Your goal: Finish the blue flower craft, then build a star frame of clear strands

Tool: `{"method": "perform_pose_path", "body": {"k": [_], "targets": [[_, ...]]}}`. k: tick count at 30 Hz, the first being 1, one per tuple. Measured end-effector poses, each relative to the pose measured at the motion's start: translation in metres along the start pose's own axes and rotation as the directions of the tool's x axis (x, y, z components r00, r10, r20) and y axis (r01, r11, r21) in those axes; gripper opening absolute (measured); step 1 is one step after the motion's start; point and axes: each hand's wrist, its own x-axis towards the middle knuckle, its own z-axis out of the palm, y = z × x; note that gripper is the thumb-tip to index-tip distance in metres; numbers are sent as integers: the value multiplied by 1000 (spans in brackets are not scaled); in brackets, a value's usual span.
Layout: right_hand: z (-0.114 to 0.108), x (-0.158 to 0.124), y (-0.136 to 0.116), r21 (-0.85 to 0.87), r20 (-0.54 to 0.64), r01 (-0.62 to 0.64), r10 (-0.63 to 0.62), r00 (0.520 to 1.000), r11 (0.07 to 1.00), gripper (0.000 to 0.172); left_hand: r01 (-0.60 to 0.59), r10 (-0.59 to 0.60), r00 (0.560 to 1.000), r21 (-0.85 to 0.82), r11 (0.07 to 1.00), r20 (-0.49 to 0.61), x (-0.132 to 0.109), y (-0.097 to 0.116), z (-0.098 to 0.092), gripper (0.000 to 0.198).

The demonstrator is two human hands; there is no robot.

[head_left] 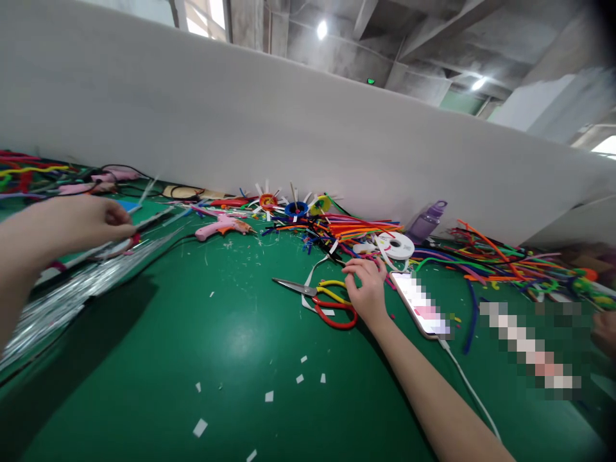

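My left hand (pixel 91 221) hangs over a bundle of silver foil strips (pixel 96 292) at the left, its thumb and fingers drawn together. Whatever may be in the pinch is too small to tell. My right hand (pixel 368 289) rests low over the table's middle with its fingers curled, beside scissors (pixel 315 292) with yellow and red handles. The scissors lie slightly spread, on a white ribbon (pixel 315 266). A thin dark piece meets the right fingertips; I cannot make out what it is. A roll of white ribbon (pixel 407 247) lies just beyond that hand.
A pink glue gun (pixel 221 228) lies behind the scissors. Colourful pipe cleaners (pixel 360 230) pile along the white partition (pixel 289 122), near a purple bottle (pixel 428 218). A plugged-in phone (pixel 418 305) lies at right. White scraps (pixel 269 396) dot the green table (pixel 216 346). Another person's hand (pixel 604 327) shows far right.
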Motion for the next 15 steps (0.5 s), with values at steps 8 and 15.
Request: {"method": "perform_pose_path", "body": {"k": [8,15], "targets": [[1,-1,1,7,0,9,-9,1000,1000,17,-155,145,974,-41,987,-176,-42,117,-33,40],[1,-1,2,4,-1,3,-3,1000,1000,17,-323,237,944,-496,806,-229,-75,198,-1,18]]}}
